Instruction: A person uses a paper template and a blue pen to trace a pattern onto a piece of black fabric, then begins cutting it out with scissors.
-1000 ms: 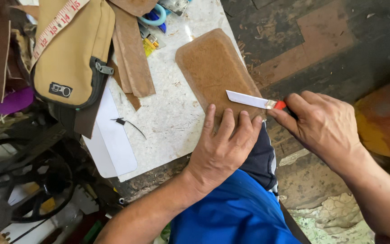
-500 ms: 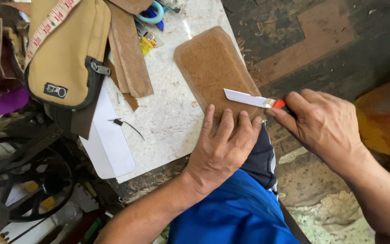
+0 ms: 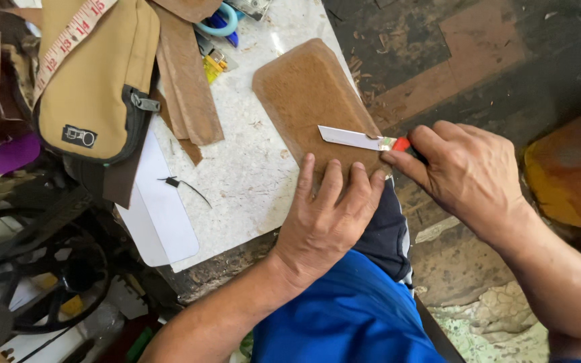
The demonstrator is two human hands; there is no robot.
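A brown leather piece (image 3: 297, 94) with rounded corners lies on a white marble slab (image 3: 250, 175). My left hand (image 3: 324, 215) presses flat on its near edge, fingers spread. My right hand (image 3: 465, 171) grips a utility knife (image 3: 358, 139) by its red handle. The bare steel blade lies across the leather just above my left fingertips, pointing left.
A tan zip pouch (image 3: 95, 81) with a measuring tape (image 3: 68, 37) over it sits at the upper left, next to brown leather strips (image 3: 186, 81) and blue-handled scissors (image 3: 220, 20). A white paper sheet (image 3: 163, 208) hangs off the slab. A black sewing-machine wheel (image 3: 35, 275) is at the lower left.
The knife blade has slid slightly left across the leather. My left hand keeps pressing in the same spot.
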